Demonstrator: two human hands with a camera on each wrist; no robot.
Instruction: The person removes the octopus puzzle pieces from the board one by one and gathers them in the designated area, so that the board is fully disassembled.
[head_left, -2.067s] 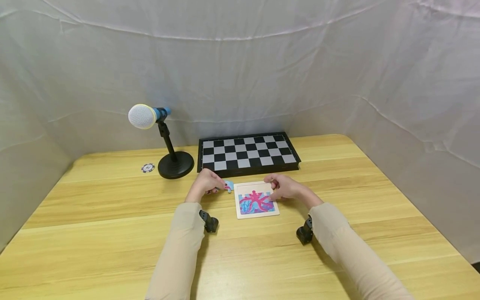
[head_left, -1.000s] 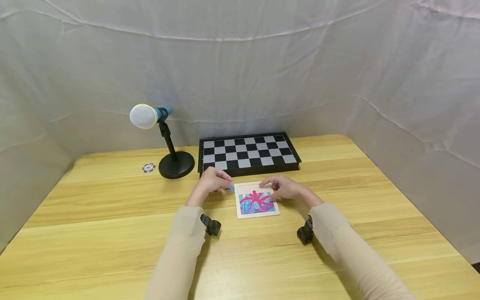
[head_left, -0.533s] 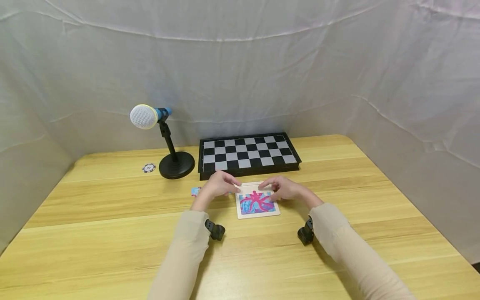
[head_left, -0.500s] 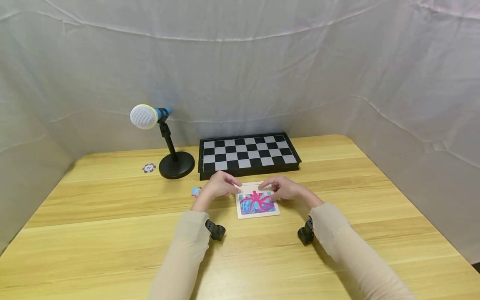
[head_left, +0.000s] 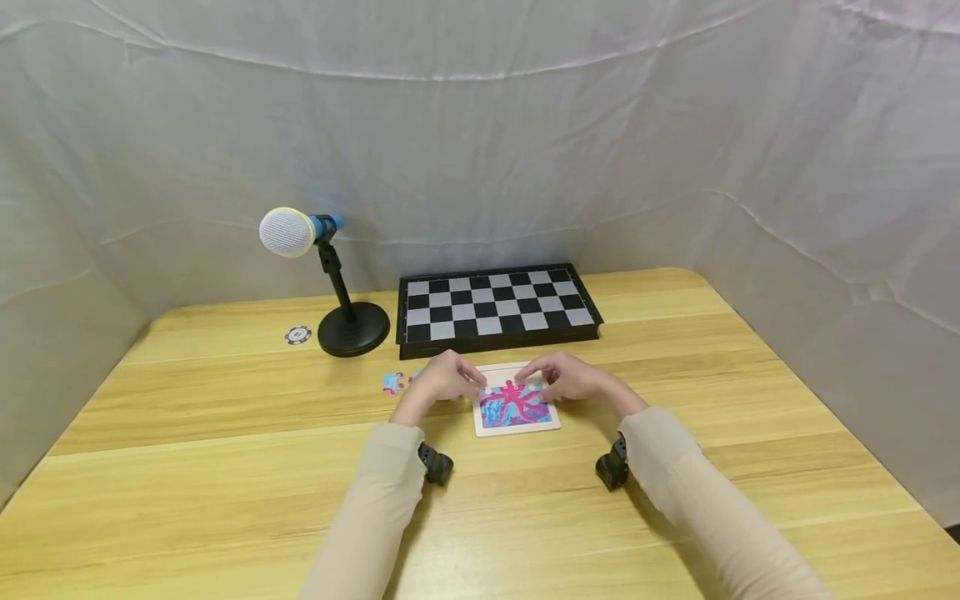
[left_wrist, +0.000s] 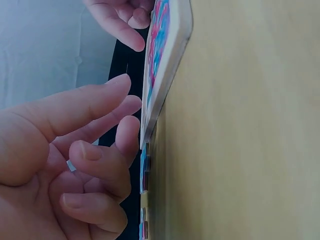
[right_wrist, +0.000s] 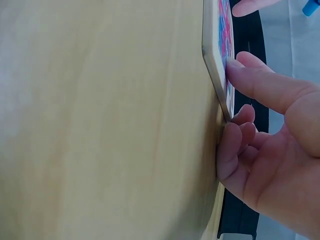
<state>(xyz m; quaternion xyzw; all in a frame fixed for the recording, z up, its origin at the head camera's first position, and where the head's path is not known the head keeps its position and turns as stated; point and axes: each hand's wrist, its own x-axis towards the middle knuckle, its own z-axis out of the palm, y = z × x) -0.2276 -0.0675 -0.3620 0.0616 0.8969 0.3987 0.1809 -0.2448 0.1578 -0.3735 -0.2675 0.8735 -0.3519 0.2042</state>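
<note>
A pink octopus jigsaw puzzle (head_left: 514,407) lies in a pale wooden tray (head_left: 517,431), its upper strip bare wood. My right hand (head_left: 572,377) steadies the tray's right side. In the right wrist view the thumb (right_wrist: 245,77) rests on the picture while the other fingers curl by the edge. Over the tray's left edge hovers my left hand (head_left: 444,377), thumb and fingers loosely bent with nothing seen between them. Loose puzzle pieces (head_left: 392,383) lie left of the tray, partly hidden by the left hand; the left wrist view shows a piece (left_wrist: 144,170) close to the tray corner.
A folded black-and-white chessboard (head_left: 498,308) lies just behind the tray. Back left stands a toy microphone (head_left: 288,232) on a black stand (head_left: 352,330), with a poker chip (head_left: 297,335) beside it. Pale cloth (head_left: 480,167) encloses the wooden table (head_left: 525,517).
My left hand has moved right from the loose pieces to the tray's left edge, uncovering pieces behind it. My right hand stays at the tray, its index finger shifted slightly left.
</note>
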